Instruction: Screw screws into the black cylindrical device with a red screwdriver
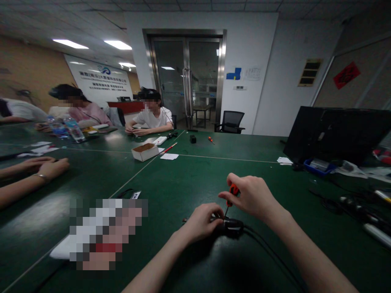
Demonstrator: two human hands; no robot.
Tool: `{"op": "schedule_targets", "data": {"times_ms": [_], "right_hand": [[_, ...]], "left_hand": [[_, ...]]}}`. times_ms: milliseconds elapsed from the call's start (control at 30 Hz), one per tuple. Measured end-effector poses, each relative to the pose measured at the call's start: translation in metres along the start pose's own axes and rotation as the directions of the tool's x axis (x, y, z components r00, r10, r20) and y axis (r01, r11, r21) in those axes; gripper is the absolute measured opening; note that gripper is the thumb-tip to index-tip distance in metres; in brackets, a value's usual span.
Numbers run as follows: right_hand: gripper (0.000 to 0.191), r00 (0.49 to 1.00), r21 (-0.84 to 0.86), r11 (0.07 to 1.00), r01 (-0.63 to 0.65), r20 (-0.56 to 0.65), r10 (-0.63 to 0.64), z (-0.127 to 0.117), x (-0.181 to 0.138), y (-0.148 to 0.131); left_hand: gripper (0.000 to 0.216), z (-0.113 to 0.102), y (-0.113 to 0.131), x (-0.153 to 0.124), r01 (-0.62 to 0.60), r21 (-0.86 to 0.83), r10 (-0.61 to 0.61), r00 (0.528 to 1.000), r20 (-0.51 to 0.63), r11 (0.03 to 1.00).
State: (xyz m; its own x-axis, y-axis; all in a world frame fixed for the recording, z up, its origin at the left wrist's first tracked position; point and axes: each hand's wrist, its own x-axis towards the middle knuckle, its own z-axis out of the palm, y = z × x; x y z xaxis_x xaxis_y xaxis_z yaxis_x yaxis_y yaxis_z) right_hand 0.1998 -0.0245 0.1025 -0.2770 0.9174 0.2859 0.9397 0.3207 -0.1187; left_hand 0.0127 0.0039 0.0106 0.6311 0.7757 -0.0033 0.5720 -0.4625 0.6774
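Observation:
Low over the green table, my left hand point(204, 219) is closed around one end of a small black device point(234, 226) with a cable point(271, 254). What exactly the device is I cannot make out, since my fingers cover part of it. My right hand point(252, 195) grips the orange-and-black handle of a screwdriver point(233, 190). The screwdriver stands nearly upright, its thin shaft pointing down to the device beside my left fingertips. Whether the tip sits in a screw is too small to tell.
A second screwdriver point(210, 139) and a small black block point(192, 139) lie at the far side. An open white box point(145, 152) stands left of centre. On the right are a black monitor point(332, 134) and a blue tray point(319, 167). Another person's hands point(50, 167) rest at left.

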Motion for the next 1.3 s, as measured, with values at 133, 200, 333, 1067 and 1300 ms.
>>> {"op": "schedule_targets", "data": {"times_ms": [133,200,333,1067,1300], "right_hand": [[0.020,0.999,0.144,0.989,0.043,0.007,-0.045,-0.002,0.000,0.001],[0.024,0.995,0.257,0.961,0.098,-0.006,-0.100,-0.003,-0.001,0.003],[0.028,0.985,0.396,0.905,0.158,0.003,-0.173,-0.006,-0.004,0.008],[0.021,1.000,0.174,0.985,0.000,0.029,-0.005,-0.003,-0.002,0.002],[0.020,1.000,0.237,0.971,0.027,0.003,-0.028,-0.006,-0.003,0.005]], "left_hand": [[0.009,0.000,-0.001,0.001,-0.006,-0.007,0.006,1.000,0.008,1.000],[0.010,0.001,-0.002,0.001,-0.010,-0.007,0.010,1.000,0.005,1.000],[0.014,0.002,-0.003,0.001,-0.014,0.003,0.014,1.000,0.008,1.000],[0.014,0.002,-0.004,0.000,-0.021,0.014,0.021,1.000,-0.002,1.000],[0.013,0.002,-0.003,0.001,-0.016,0.021,0.016,1.000,-0.001,1.000]]}}
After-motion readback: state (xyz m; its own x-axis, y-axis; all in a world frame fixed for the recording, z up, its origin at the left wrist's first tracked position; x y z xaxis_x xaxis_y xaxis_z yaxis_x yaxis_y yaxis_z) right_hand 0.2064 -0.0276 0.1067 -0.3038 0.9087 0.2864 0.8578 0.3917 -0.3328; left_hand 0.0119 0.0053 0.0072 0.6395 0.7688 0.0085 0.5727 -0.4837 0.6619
